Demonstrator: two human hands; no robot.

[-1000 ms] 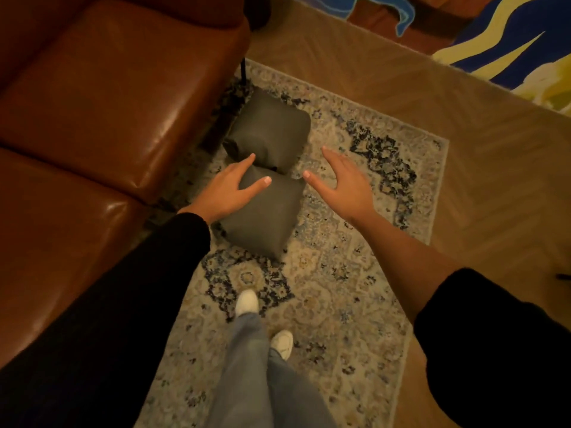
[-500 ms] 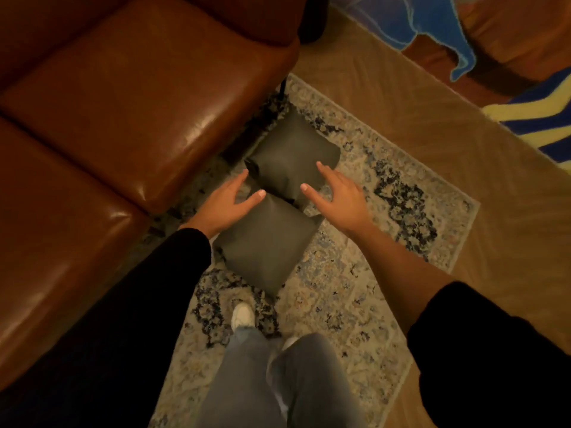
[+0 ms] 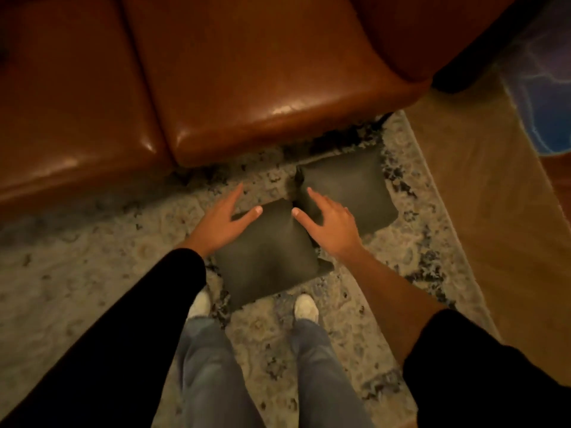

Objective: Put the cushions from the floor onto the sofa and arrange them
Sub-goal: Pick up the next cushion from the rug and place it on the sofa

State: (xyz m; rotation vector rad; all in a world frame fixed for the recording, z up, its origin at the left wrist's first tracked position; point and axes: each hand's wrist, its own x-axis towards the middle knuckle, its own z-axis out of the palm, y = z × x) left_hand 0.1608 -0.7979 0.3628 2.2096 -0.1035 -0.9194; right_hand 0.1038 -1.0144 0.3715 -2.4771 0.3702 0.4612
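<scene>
Two dark grey cushions lie corner to corner on the patterned rug in front of the brown leather sofa [image 3: 247,88]. The near cushion [image 3: 268,257] lies just ahead of my feet. The far cushion [image 3: 355,183] lies to its upper right, close to the sofa's front edge. My left hand [image 3: 221,222] hovers with spread fingers over the near cushion's left edge. My right hand [image 3: 330,225] is spread over the gap between the two cushions, partly covering the far one. Neither hand grips anything. Whether they touch the fabric I cannot tell.
The patterned rug [image 3: 92,273] covers the floor under my feet [image 3: 306,307]. Bare wooden floor [image 3: 482,180] lies to the right of it. A blue patterned thing [image 3: 543,97] lies at the far right. The sofa's seat has two leather pads.
The view has swung so the sofa now lies straight ahead. Both hands have closed in over the near cushion, and my feet stand nearer to it.
</scene>
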